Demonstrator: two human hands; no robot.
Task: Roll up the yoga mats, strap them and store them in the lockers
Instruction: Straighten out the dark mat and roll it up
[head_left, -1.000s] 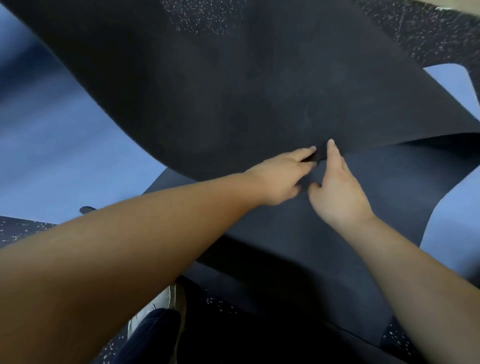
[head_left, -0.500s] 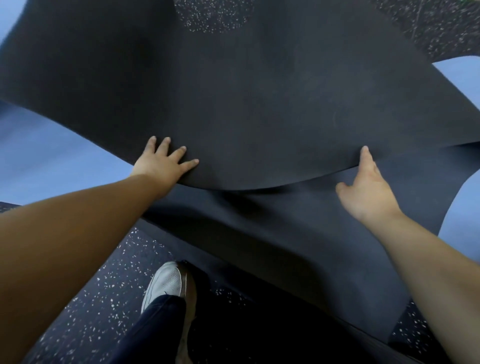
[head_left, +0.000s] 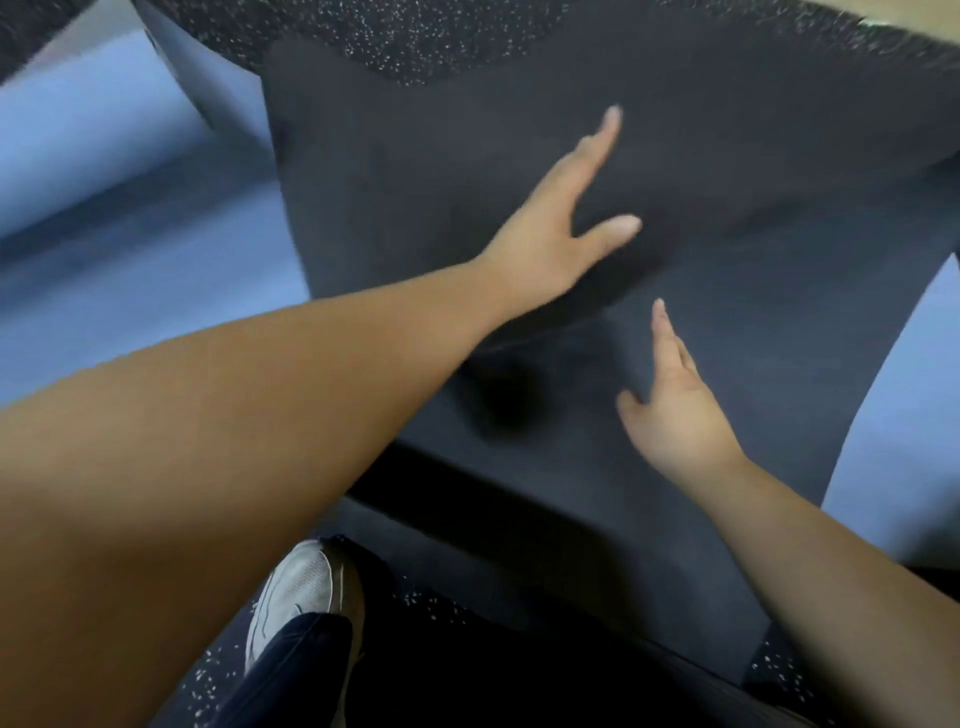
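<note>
Your left hand (head_left: 550, 228) and right hand (head_left: 675, 410) are both spread flat, grasping nothing, over the dark yoga mat (head_left: 415, 171) lying folded on the floor (head_left: 415, 31). By my reading you're barely started: no roll, strap or locker shows.

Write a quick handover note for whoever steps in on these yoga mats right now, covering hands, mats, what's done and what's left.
Left hand: open, fingers spread over the dark mat.
Right hand: open, fingers straight, over the same mat, holding nothing.
The dark mat lies unrolled on the floor; blue mats lie beside it.
Done: no mat rolled yet.
Left: roll, strap, store in lockers. No strap or locker in view.
</note>
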